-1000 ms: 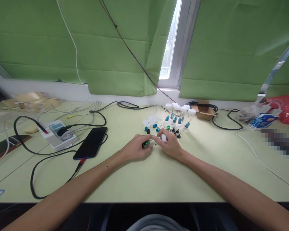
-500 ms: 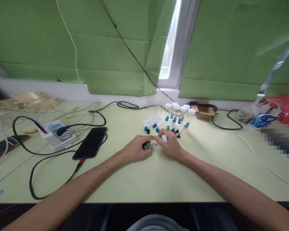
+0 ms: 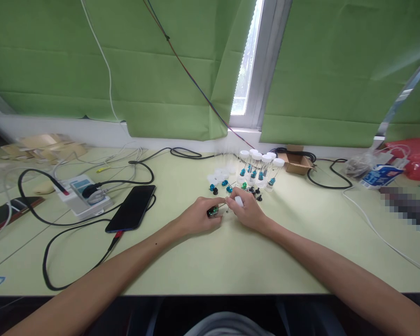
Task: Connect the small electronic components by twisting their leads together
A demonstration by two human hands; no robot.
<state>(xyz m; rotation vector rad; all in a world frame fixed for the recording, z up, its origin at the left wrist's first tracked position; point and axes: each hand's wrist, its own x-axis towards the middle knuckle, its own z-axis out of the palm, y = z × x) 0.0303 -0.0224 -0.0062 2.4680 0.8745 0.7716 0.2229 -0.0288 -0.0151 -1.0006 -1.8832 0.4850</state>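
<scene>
My left hand (image 3: 200, 215) is closed around a clear tube (image 3: 215, 211) lying nearly flat, with green and black parts showing inside it. My right hand (image 3: 247, 210) meets it at the tube's right end, fingers pinching a white cap (image 3: 239, 201). A thin metal rod seems to show between the two hands. Just beyond the fingers lie loose teal pieces (image 3: 225, 183), black pieces (image 3: 215, 191) and a green piece (image 3: 244, 185), some with thin metal shafts. Behind them stand several capped clear tubes (image 3: 266, 168), each with a teal piece inside.
Uncapped clear tubes (image 3: 231, 161) and loose white caps (image 3: 217, 176) sit behind the hands. To the left are a black phone (image 3: 131, 208) on a cable and a white power strip (image 3: 84, 196). An open cardboard box (image 3: 296, 163) and black cable (image 3: 331, 186) lie back right.
</scene>
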